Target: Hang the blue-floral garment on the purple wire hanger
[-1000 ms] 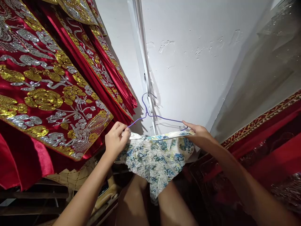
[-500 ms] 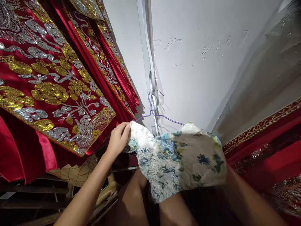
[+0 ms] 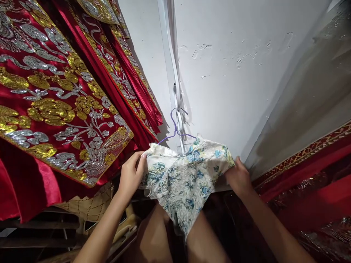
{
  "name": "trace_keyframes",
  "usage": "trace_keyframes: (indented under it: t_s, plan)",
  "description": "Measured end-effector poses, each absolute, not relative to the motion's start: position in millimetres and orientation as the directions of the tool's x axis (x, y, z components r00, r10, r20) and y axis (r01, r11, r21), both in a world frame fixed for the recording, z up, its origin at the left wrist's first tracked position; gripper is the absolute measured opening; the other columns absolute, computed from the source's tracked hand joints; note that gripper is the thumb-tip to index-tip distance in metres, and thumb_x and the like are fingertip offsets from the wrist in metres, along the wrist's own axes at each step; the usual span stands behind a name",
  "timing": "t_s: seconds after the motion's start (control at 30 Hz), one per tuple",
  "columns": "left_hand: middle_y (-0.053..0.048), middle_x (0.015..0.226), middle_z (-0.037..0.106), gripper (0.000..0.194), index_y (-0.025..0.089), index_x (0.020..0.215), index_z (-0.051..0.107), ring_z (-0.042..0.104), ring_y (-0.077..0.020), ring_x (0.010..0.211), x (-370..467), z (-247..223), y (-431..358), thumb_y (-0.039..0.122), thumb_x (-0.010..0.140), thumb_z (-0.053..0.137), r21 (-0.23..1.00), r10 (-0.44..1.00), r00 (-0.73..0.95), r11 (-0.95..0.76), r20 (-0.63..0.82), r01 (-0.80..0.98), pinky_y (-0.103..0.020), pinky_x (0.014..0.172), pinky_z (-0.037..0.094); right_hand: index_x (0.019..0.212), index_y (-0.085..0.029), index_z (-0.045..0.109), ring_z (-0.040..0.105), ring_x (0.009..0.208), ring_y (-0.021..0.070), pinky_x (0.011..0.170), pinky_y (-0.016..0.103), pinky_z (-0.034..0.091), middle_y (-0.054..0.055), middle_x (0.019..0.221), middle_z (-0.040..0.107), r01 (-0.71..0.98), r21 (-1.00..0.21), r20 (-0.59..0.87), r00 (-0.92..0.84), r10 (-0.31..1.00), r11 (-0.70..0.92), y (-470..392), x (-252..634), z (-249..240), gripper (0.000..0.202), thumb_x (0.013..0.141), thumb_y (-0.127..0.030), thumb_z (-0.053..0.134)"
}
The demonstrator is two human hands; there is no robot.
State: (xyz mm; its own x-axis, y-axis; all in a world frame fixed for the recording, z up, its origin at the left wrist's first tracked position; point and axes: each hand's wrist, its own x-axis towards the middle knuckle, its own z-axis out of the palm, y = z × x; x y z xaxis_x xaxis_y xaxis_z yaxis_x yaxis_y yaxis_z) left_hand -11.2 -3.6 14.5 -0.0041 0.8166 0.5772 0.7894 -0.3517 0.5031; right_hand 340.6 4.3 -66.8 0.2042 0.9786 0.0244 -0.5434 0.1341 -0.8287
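A white blouse (image 3: pixel 183 179) with blue and green flowers and a ruffled front hangs on a thin purple wire hanger (image 3: pixel 175 133). The hanger's hook and neck show above the collar; its lower part is hidden inside the cloth. My left hand (image 3: pixel 132 173) pinches the blouse at its left shoulder edge, thumb on top. On the other side my right hand (image 3: pixel 239 178) grips the end of the right sleeve, stretching it outward. The lower front of the blouse droops to a point above my bare knees.
Red cloth with gold and silver sequin embroidery (image 3: pixel 63 117) hangs at the left. A white wall (image 3: pixel 225 84) with a pale vertical strip (image 3: pixel 171 54) stands ahead. More red, gold-trimmed fabric (image 3: pixel 309 175) lies at the right. A wooden chair (image 3: pixel 90 204) is at lower left.
The right side of the blouse, folded over my right hand before, now lies spread with its flowered face showing. My right hand has come into view at the sleeve end. My left hand moved slightly left.
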Motion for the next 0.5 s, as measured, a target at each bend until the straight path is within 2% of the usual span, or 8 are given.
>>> trace_keyframes:
  t_s: [0.1,0.2,0.3,0.33,0.37,0.4,0.43,0.5]
  plan:
    - [-0.003,0.093,0.07,0.031,0.019,0.102,0.065,0.062,-0.0188,0.082,-5.1,18.0,-4.2,0.045,0.097,0.049,0.481,0.786,-0.053,-0.322,0.616,0.816,-0.027,0.075,0.043,0.131,-0.022,0.058,0.064,0.116,0.0325,0.087,0.043,0.058,0.011,0.117,0.071,-0.282,-0.945,0.091,0.265,0.96,0.167,7.5,350.4,-40.1,0.054,0.088,-0.055,0.058]
    - [0.0,0.084,0.066,0.032,0.02,0.098,0.063,0.058,-0.017,0.073,-0.8,28.2,1.7,0.05,0.091,0.056,0.484,0.778,-0.115,-0.26,0.617,0.836,-0.026,0.068,0.04,0.137,-0.022,0.054,0.065,0.118,0.0325,0.086,0.039,0.058,0.014,0.118,0.07,-0.131,-0.971,0.17,0.218,0.961,0.202,0.6,343.7,-0.4,0.062,0.089,-0.06,0.055]
    - [0.003,0.066,0.054,0.036,0.02,0.076,0.055,0.046,-0.0136,0.06,-1.2,29.8,7.8,0.054,0.089,0.058,0.572,0.785,-0.209,-0.214,0.583,0.792,-0.026,0.059,0.034,0.117,-0.023,0.07,0.072,0.094,0.0319,0.073,0.039,0.06,0.011,0.095,0.075,-0.121,-0.967,0.232,-0.062,0.971,0.224,-31.4,321.3,33.5,0.063,0.084,-0.074,0.051]
    - [0.003,0.061,0.049,0.041,0.02,0.068,0.049,0.043,-0.0131,0.057,-1.8,26.6,8.8,0.054,0.091,0.053,0.636,0.783,-0.268,-0.202,0.562,0.745,-0.026,0.057,0.032,0.107,-0.024,0.075,0.073,0.085,0.0305,0.068,0.039,0.06,0.009,0.088,0.075,-0.118,-0.966,0.25,-0.218,0.943,0.229,-46.2,312.8,41.1,0.065,0.082,-0.079,0.05]
    - [0.003,0.058,0.045,0.047,0.021,0.062,0.043,0.04,-0.013,0.055,-2.1,21.6,8.7,0.054,0.095,0.045,0.715,0.776,-0.341,-0.193,0.53,0.672,-0.027,0.055,0.031,0.095,-0.024,0.078,0.073,0.077,0.029,0.066,0.037,0.06,0.008,0.082,0.075,-0.114,-0.966,0.258,-0.321,0.911,0.233,-61.0,304.9,46.2,0.063,0.074,-0.08,0.06]
    - [0.003,0.055,0.042,0.051,0.022,0.059,0.038,0.038,-0.013,0.054,-1.6,14.8,7.6,0.055,0.098,0.035,0.791,0.768,-0.416,-0.187,0.488,0.583,-0.027,0.053,0.031,0.089,-0.023,0.08,0.073,0.077,0.0284,0.071,0.037,0.06,0.007,0.083,0.077,-0.101,-0.966,0.254,-0.52,0.815,0.237,-74.1,297.9,48.6,0.06,0.07,-0.078,0.066]
    - [0.003,0.053,0.039,0.054,0.023,0.057,0.035,0.036,-0.013,0.051,-0.2,6.7,5.3,0.055,0.1,0.026,0.852,0.759,-0.481,-0.181,0.439,0.492,-0.028,0.052,0.031,0.096,-0.023,0.08,0.073,0.084,0.0275,0.079,0.037,0.059,0.007,0.092,0.078,-0.075,-0.964,0.231,-0.716,0.659,0.257,-84.2,292.0,47.9,0.057,0.073,-0.074,0.067]
    - [0.003,0.051,0.036,0.059,0.024,0.058,0.036,0.035,-0.0128,0.048,6.6,-11.5,-2.4,0.056,0.102,0.012,0.911,0.756,-0.541,-0.176,0.367,0.372,-0.028,0.048,0.031,0.106,-0.022,0.078,0.072,0.096,0.0266,0.09,0.037,0.055,0.008,0.103,0.077,-0.069,-0.957,0.219,-0.811,0.543,0.282,-93.5,283.5,37.5,0.047,0.079,-0.06,0.071]
